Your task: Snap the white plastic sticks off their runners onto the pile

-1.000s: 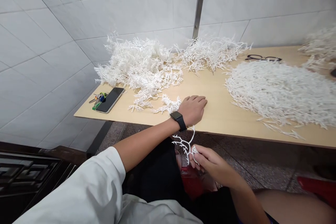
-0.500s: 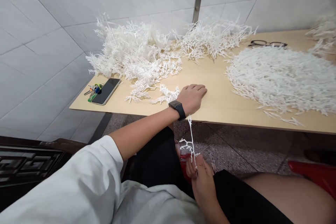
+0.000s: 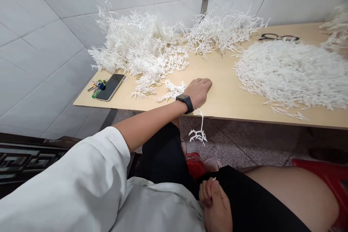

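Observation:
My left hand [image 3: 199, 91], with a black watch at the wrist, rests back up near the table's front edge. From beneath it a thin white branched plastic sprue [image 3: 201, 125] dangles past the edge; the fingers' grip on it is hidden. A small tangle of white sprues [image 3: 173, 90] lies beside the wrist. Low over my lap, my right hand [image 3: 216, 203] is curled closed. The tip of a small white plastic piece [image 3: 214, 178] pokes out between its thumb and fingers; the rest is covered.
White branched sprues [image 3: 141, 43] are heaped at the table's left, with another heap [image 3: 220, 32] behind. To the right spreads a wide pile of small white pieces [image 3: 293, 74], glasses [image 3: 278, 37] behind it. A phone [image 3: 112, 86] and keys [image 3: 98, 85] lie at the left end.
My right hand has come away from the sprue and dropped closer to my body. The sprue, earlier stretched between both hands, now swings loose below my left hand.

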A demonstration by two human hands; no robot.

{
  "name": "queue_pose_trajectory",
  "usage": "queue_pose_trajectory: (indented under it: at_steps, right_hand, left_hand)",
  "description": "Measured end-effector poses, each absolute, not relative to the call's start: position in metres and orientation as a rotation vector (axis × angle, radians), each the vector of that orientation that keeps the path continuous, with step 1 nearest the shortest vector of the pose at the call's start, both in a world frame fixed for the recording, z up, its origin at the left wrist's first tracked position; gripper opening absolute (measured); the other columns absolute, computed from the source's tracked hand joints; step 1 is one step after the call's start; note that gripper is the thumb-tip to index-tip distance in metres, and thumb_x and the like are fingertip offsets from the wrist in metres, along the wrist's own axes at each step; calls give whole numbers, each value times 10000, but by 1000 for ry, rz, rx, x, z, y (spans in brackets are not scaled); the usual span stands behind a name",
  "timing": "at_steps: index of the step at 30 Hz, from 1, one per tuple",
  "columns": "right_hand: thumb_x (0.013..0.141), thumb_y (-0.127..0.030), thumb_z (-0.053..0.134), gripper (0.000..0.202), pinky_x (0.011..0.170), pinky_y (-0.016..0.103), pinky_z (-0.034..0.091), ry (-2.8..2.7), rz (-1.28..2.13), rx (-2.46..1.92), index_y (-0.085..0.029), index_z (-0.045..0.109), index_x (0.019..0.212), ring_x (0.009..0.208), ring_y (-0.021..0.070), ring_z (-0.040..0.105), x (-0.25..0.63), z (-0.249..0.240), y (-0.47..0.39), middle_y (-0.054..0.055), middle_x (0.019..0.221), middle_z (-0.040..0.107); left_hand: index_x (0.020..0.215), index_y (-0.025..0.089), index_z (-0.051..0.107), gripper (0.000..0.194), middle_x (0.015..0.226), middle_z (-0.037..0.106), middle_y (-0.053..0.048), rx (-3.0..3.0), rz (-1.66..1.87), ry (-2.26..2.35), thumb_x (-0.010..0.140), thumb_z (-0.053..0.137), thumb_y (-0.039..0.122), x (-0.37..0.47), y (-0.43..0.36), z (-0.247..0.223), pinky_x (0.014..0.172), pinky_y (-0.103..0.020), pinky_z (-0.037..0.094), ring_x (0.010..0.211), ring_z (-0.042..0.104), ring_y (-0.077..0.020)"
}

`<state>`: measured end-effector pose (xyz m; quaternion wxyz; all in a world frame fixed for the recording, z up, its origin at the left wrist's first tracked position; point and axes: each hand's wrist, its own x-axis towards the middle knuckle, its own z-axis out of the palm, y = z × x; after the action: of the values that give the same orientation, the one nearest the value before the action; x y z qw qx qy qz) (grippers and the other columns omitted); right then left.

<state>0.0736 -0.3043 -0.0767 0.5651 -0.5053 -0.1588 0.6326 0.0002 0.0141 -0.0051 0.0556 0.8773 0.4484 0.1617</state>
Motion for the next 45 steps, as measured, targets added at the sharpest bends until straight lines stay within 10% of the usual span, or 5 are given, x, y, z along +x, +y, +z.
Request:
queue_pose_trajectory:
  at_steps: [13,21,27,35,45]
  right_hand:
    - [933,-354,417,350,569,281,331,-1446,280,-1602,-181,511,643,574,122,433,212,60,-77,-15,580,446]
    - [745,-24,455,332,944,454,340,-1623,-46,-1666,-148,622,1004,1124,276,493,249,73,-13,141,1137,590]
    - [735,-77,391,211,516,240,411,-1432,755,-1463,-194,532,632,532,130,506,169,-24,-150,-11,549,514]
    - [836,-192,496,422,918,333,461,-1548,1003,-1158,-234,543,1254,1179,225,511,119,-80,-159,106,1329,505]
    - [948,-391,393,407,541,242,386,-1355,995,-1346,-189,521,618,534,127,483,108,-112,-209,5,566,518]
  left_hand:
    - [1088,159,598,334,1226,609,-70,2763,634,1346,948,298,203,-2,10,-4,1004,-340,402,1121,530,-185]
    - [1105,168,600,349,1237,607,-61,2743,627,1358,960,291,238,-3,8,1,1011,-342,404,1128,528,-186]
    - [1115,191,600,339,1250,598,-43,2716,647,1379,958,305,245,-2,9,-3,1000,-346,404,1136,515,-186]
    - [1137,191,590,333,1271,583,-54,2703,615,1391,954,314,231,-1,7,-1,1013,-353,390,1153,506,-185]
    - [1120,190,601,332,1265,583,-60,2733,610,1347,961,313,235,0,4,0,1015,-375,374,1154,499,-197]
